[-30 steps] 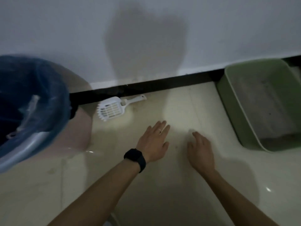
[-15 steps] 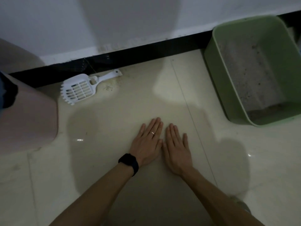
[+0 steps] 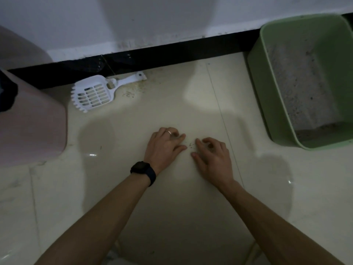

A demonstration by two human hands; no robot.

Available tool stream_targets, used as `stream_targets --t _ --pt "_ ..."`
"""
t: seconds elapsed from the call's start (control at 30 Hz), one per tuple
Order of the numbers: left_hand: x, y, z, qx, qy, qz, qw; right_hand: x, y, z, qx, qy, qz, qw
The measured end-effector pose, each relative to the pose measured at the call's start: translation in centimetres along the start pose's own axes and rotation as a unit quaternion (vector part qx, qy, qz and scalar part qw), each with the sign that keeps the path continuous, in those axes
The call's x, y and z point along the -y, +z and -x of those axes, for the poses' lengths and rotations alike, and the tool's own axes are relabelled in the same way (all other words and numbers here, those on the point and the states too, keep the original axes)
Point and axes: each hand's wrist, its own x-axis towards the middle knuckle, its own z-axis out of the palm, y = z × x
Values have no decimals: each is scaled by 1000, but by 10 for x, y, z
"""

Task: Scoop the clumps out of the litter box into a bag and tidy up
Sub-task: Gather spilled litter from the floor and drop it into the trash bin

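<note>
Green litter box [image 3: 271,104] sits far right, grey litter inside. Pink bin [image 3: 34,127] stands left, white scoop [image 3: 93,95] just beside it. Centre: left hand [image 3: 164,146] and right hand [image 3: 212,155], the 2 curled on tile, gripping nothing visible; litter grains [image 3: 190,144] lie between.

Half a second ago both hands lay flat and straight-fingered, side by side and touching. Now the left hand [image 3: 164,146] and the right hand [image 3: 212,155] have drawn slightly apart with fingers curled, and a few litter grains [image 3: 190,144] show between them.
</note>
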Motion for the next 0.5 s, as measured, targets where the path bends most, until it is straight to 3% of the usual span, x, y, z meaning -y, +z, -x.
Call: stream_targets --t 0.23,0.5 --pt "-2 10 -7 -34 35 64 997 0 1 -7 -23 -1 -67 997" --pt "-12 17 -10 -77 111 55 989 -5 3 -6 -68 -30 -111 991"
